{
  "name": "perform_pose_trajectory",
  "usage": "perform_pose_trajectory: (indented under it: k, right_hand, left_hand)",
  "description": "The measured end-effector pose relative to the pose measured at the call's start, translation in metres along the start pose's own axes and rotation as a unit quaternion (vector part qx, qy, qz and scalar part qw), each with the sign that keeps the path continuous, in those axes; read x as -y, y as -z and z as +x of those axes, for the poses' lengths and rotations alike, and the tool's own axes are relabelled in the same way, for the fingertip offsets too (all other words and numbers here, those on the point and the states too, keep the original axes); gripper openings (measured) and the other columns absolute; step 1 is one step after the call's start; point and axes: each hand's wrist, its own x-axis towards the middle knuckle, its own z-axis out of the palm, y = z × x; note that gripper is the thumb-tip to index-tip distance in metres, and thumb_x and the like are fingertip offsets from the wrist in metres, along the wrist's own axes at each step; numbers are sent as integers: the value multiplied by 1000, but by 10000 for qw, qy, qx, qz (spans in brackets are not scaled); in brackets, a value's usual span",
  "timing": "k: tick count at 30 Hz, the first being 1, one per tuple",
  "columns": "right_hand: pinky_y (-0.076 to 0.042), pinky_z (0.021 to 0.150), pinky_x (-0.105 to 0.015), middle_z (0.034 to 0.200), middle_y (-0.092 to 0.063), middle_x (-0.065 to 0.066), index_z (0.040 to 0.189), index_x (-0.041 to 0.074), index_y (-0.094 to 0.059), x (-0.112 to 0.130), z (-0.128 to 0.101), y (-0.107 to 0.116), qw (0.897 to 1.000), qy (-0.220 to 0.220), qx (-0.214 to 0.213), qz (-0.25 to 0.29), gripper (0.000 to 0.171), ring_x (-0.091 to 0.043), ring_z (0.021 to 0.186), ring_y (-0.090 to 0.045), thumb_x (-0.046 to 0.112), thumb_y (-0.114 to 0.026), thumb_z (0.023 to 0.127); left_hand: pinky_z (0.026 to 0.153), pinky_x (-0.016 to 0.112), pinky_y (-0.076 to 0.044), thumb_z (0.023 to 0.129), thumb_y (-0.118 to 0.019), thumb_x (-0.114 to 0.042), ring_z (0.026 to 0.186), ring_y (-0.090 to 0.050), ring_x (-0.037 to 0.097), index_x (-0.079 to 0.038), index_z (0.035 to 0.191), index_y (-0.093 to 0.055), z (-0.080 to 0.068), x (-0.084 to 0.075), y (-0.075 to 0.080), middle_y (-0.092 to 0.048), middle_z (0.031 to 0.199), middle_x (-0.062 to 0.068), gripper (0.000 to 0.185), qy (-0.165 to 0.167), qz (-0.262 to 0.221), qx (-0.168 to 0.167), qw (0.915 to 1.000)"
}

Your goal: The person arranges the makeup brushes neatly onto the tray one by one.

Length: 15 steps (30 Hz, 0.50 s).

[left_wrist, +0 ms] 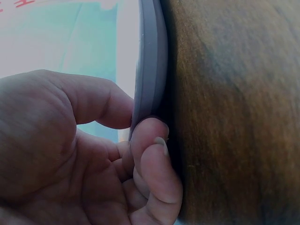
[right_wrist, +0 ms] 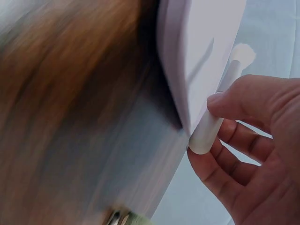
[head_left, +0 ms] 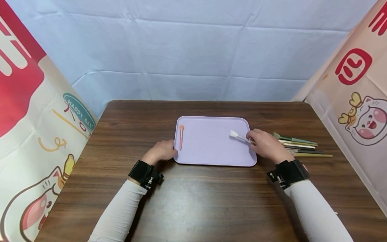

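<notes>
A lavender tray (head_left: 208, 141) lies on the table, and a pink-orange makeup brush (head_left: 181, 138) rests lengthwise near its left side. My left hand (head_left: 162, 151) pinches the tray's left rim; in the left wrist view the thumb meets the rim, with curled fingers at its underside. Over the tray's right part, my right hand (head_left: 267, 144) holds a white makeup brush (head_left: 234, 134) by the handle, its bristles pointing left. In the right wrist view, thumb and fingers grip the white handle close to the tray's edge, and the brush's shadow falls on the tray.
Right of the tray lies a group of several brushes (head_left: 302, 147) with green, white, dark and yellowish handles, partly behind my right hand. The brown wooden table (head_left: 193, 198) ends at a pale blue cloth (head_left: 187, 50). Printed cloths (head_left: 359, 127) hang at both sides.
</notes>
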Motion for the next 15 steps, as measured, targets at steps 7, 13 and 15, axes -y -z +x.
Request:
perform_pose_trajectory:
  k: [7,13,15]
  right_hand:
    - [-49,74,-43,103,-64,-15,111,0,-65,11,9,-3,9995,298,-130,54,19,-26,84,-58,3,-62,92]
    - [-49,75,-43,102,-65,-16,110,-1,-66,24,20,-8,9985,501,-201,23,19,-27,85,-59,2,-61,92]
    - [-49,75,-44,101,-65,-16,109,-1,-66,29,24,-9,9982,545,-239,0,18,-27,84,-60,2,-62,91]
  left_hand:
    - [62,32,-42,94,-53,-15,72,-54,23,-2,101,-60,1,0,0,-58,82,9,17,-24,66,-1,10000]
    - [64,33,-43,93,-52,-15,73,-55,24,-2,100,-60,1,0,0,-59,83,9,16,-28,106,15,9999]
    - [64,33,-43,93,-52,-15,72,-55,24,-3,99,-60,1,0,0,-58,82,9,15,-35,115,5,9999]
